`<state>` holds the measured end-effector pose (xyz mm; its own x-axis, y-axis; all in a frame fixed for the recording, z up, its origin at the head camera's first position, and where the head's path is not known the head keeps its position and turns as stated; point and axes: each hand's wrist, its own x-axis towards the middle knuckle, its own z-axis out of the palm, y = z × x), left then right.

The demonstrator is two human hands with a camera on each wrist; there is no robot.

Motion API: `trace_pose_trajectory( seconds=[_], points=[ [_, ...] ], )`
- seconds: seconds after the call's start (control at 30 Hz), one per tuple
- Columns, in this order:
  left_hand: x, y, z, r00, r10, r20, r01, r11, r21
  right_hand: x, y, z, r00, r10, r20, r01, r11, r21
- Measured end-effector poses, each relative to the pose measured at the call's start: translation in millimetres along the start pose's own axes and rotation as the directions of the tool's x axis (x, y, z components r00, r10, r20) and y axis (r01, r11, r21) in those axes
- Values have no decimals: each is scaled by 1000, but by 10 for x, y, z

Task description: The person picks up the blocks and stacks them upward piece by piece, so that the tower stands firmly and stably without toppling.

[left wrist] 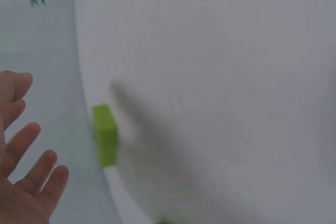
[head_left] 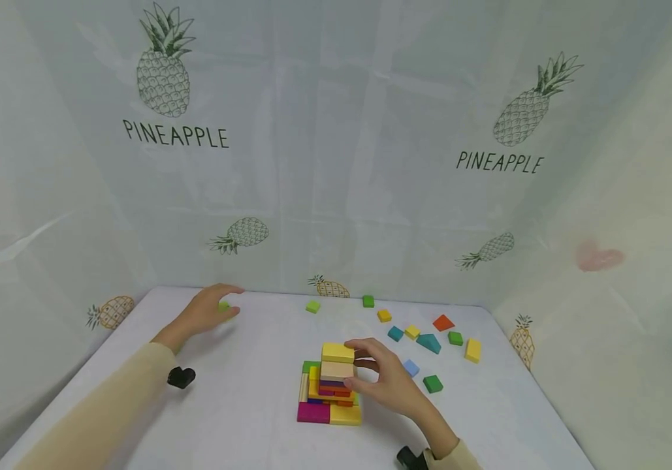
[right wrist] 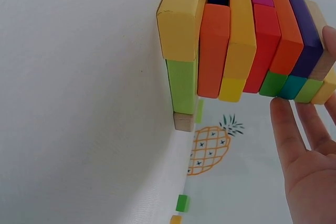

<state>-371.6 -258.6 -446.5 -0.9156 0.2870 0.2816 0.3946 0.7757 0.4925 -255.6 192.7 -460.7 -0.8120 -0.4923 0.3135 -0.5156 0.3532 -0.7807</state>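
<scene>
The left hand (head_left: 205, 311) is near the worktop's (head_left: 241, 405) far left corner, fingers loosely bent and released, just beside a light green block (left wrist: 106, 139); the right hand (head_left: 387, 378) grasps the upper part of a tower (head_left: 336, 395) of coloured blocks, thumb on one face and fingers on another; the tower stands midway between the side edges, well in from the far edge; loose blocks (head_left: 430, 343) lie scattered towards the far right corner.
</scene>
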Motion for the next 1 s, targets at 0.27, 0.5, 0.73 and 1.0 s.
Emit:
trace_pose_trajectory(
  seconds=[0.27,0.5,0.73,1.0],
  points=[
    [-67,-358,97,996,-38,75,37,999,20,1,3,7,1000,2,0,-2,1000,9],
    [-153,-507,170,996,3,90,-4,1000,16,8,12,11,1000,-4,2,4,1000,0],
    [-142,-478,176,994,14,108,-17,999,33,1,17,8,1000,15,0,-15,1000,2],
    [-112,-436,194,993,41,113,-50,996,80,-1,23,5,1000,10,-3,-10,1000,-6]
  ],
)
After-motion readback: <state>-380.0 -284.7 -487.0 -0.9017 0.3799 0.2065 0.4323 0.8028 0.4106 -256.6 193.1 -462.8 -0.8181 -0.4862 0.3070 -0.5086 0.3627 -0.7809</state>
